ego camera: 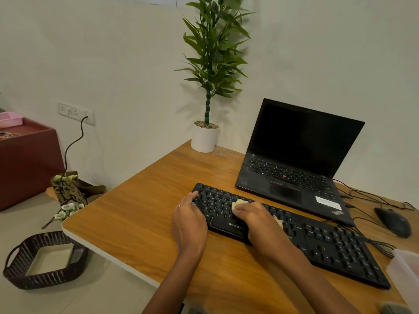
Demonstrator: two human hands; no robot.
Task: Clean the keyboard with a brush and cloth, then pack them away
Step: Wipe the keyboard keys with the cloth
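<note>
A black keyboard (328,243) lies slanted across the wooden desk (140,218). My right hand (256,220) presses a pale yellow cloth (239,203) onto the keys in the keyboard's left half; a bit of cloth also shows by the wrist. My left hand (189,220) rests on the keyboard's left end, fingers curved over its edge. No brush is visible.
An open black laptop (299,159) stands behind the keyboard, with a mouse (393,222) and cables to the right. A potted plant (205,138) stands at the desk's back corner. A clear plastic box (405,273) sits at the right edge. A dark woven basket (45,259) sits on the floor.
</note>
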